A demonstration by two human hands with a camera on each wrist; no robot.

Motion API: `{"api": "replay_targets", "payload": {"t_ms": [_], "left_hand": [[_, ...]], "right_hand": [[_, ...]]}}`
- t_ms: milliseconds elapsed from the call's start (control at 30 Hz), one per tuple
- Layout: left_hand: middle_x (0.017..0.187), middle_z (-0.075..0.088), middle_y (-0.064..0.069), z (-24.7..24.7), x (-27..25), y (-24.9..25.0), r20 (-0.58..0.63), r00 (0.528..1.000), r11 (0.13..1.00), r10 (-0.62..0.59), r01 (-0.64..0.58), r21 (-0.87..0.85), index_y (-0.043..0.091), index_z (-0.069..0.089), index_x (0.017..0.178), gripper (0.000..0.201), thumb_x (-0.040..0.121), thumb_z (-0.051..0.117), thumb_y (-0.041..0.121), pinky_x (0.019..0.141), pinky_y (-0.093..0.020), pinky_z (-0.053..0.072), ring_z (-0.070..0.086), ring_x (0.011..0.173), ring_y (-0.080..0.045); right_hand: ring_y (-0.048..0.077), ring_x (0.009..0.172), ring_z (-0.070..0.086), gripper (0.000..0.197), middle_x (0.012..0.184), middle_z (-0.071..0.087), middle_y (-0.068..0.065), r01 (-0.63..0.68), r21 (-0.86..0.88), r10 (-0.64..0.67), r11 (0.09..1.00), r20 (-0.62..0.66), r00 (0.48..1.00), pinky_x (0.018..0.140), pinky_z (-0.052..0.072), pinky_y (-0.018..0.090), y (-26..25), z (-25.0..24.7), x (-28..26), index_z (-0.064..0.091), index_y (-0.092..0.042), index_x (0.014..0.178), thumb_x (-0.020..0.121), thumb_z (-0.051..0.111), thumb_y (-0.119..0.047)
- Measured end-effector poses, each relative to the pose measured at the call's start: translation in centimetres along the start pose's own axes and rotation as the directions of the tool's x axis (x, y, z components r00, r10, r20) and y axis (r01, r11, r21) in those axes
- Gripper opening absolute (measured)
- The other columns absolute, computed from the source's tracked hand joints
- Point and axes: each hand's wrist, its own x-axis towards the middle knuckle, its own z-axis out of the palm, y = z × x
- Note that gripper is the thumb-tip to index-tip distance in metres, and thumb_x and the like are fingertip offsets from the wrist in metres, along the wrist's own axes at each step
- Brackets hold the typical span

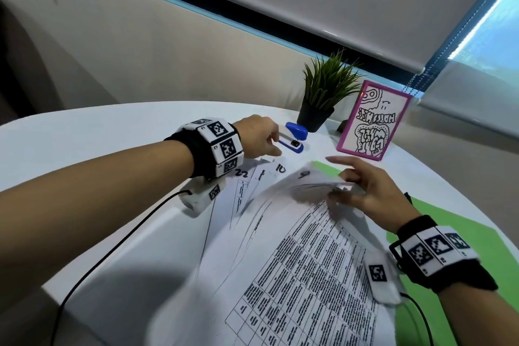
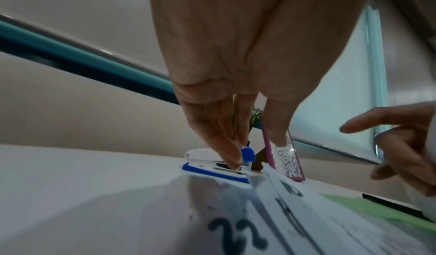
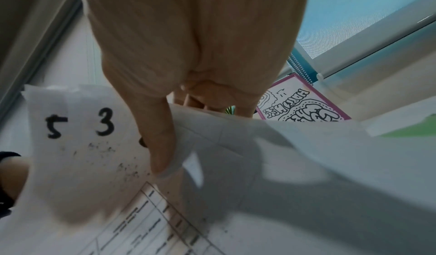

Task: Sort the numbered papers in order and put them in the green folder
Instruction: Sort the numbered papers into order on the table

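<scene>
Several white printed papers (image 1: 295, 247) with handwritten numbers lie fanned on the table; 22 (image 2: 235, 231), 10 and 9 show at their far corners. They partly cover the green folder (image 1: 455, 236), which lies flat at the right. My right hand (image 1: 339, 185) pinches a lifted bunch of sheets, thumb (image 3: 160, 165) on top and fingers underneath; sheets marked 5 and 3 (image 3: 82, 128) show in the right wrist view. My left hand (image 1: 273, 142) reaches past the papers, its straight fingertips (image 2: 232, 162) touching a blue and white stapler (image 1: 293, 137), with the thumb held apart.
A potted green plant (image 1: 314, 118) and a pink-framed drawing (image 1: 373, 121) stand at the back of the round white table (image 1: 112, 135), just behind the stapler. A black cable (image 1: 112, 247) trails from my left wrist across the table. A window blind hangs behind.
</scene>
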Motion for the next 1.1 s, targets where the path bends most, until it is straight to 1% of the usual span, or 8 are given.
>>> {"api": "replay_targets", "payload": {"t_ms": [100, 200, 367, 533, 667, 867, 1000, 1100], "left_hand": [[0.104, 0.069, 0.0, 0.7, 0.1, 0.1, 0.026, 1.0, 0.997, -0.018, 0.02, -0.078, 0.013, 0.067, 0.114, 0.035, 0.085, 0.071, 0.033, 0.082, -0.027, 0.046, 0.06, 0.09, -0.016], [0.089, 0.069, 0.004, 0.9, 0.1, 0.6, -0.01, 0.999, 0.993, 0.047, -0.048, -0.108, 0.016, 0.074, 0.096, 0.019, 0.082, 0.074, 0.029, 0.076, -0.024, 0.046, 0.061, 0.086, -0.015], [0.087, 0.069, 0.003, -0.1, -0.6, 1.8, 0.037, 0.982, 0.927, 0.188, -0.164, -0.338, 0.023, 0.069, 0.077, 0.009, 0.082, 0.076, 0.025, 0.078, -0.027, 0.047, 0.064, 0.086, -0.019], [0.095, 0.073, -0.006, -1.3, -1.5, 1.8, 0.106, 0.974, 0.84, 0.199, -0.114, -0.531, 0.015, 0.075, 0.087, 0.022, 0.085, 0.071, 0.037, 0.091, -0.03, 0.047, 0.065, 0.094, -0.018], [0.101, 0.072, -0.002, -1.0, -1.0, 0.5, 0.124, 0.992, 0.976, 0.035, -0.007, -0.218, 0.017, 0.07, 0.102, 0.021, 0.089, 0.067, 0.034, 0.074, -0.024, 0.046, 0.062, 0.078, -0.011], [0.079, 0.072, 0.002, 0.6, -1.1, -0.2, 0.135, 0.991, 0.989, -0.023, 0.042, -0.139, 0.017, 0.071, 0.09, 0.011, 0.081, 0.076, 0.023, 0.064, -0.023, 0.046, 0.063, 0.067, -0.009], [0.07, 0.066, 0.003, 0.3, -1.0, 0.8, 0.096, 0.992, 0.96, 0.084, -0.055, -0.273, 0.013, 0.066, 0.083, 0.005, 0.086, 0.071, 0.014, 0.051, -0.014, 0.043, 0.06, 0.056, -0.007], [0.072, 0.064, -0.001, -0.2, -1.1, 1.7, 0.1, 0.985, 0.897, 0.14, -0.084, -0.433, 0.008, 0.064, 0.089, 0.004, 0.089, 0.068, 0.01, 0.056, -0.021, 0.049, 0.059, 0.056, -0.01]], "right_hand": [[0.01, 0.082, 0.068, 0.021, 0.086, 0.074, -0.004, 0.011, -0.069, -0.008, 0.998, 0.049, 0.999, 0.078, 0.051, 0.019, 0.2, 0.1, 0.0, 0.073, -0.016, 0.086, 0.078, 0.076, 0.002], [0.007, 0.086, 0.066, 0.025, 0.092, 0.072, -0.002, 0.044, -0.092, -0.043, 0.995, 0.014, 0.999, 0.079, 0.049, 0.016, 0.7, 0.1, 0.3, 0.069, -0.009, 0.071, 0.073, 0.075, 0.014], [-0.008, 0.119, 0.054, 0.017, 0.125, 0.063, -0.015, 0.05, -0.203, -0.056, 0.978, -0.027, 0.998, 0.095, 0.037, 0.003, 0.9, 0.0, 0.6, 0.067, -0.005, 0.068, 0.073, 0.08, 0.006], [0.005, 0.075, 0.065, 0.03, 0.08, 0.074, -0.006, -0.011, -0.093, 0.006, 0.996, -0.056, 0.998, 0.075, 0.049, 0.017, 0.5, -0.1, 0.1, 0.07, -0.019, 0.065, 0.072, 0.079, 0.008], [0.02, 0.083, 0.069, 0.026, 0.089, 0.075, 0.006, -0.019, 0.008, 0.019, 1.0, -0.07, 0.997, 0.079, 0.053, 0.028, 0.1, -0.3, -0.6, 0.069, -0.013, 0.088, 0.072, 0.079, 0.004], [0.001, 0.088, 0.07, 0.045, 0.096, 0.076, -0.012, -0.062, 0.021, 0.062, 0.998, -0.015, 0.998, 0.081, 0.051, 0.011, -0.7, -0.2, -0.8, 0.064, -0.021, 0.107, 0.073, 0.079, 0.004], [0.002, 0.084, 0.068, 0.014, 0.09, 0.074, 0.0, -0.026, -0.124, 0.029, 0.992, 0.026, 0.999, 0.075, 0.049, 0.011, -0.2, -0.5, -0.5, 0.07, -0.01, 0.082, 0.078, 0.074, 0.003], [-0.009, 0.111, 0.055, 0.018, 0.118, 0.064, -0.012, 0.051, -0.257, -0.05, 0.965, 0.008, 0.999, 0.092, 0.039, 0.005, 0.4, -0.3, 0.1, 0.065, -0.007, 0.07, 0.075, 0.078, 0.003]]}}
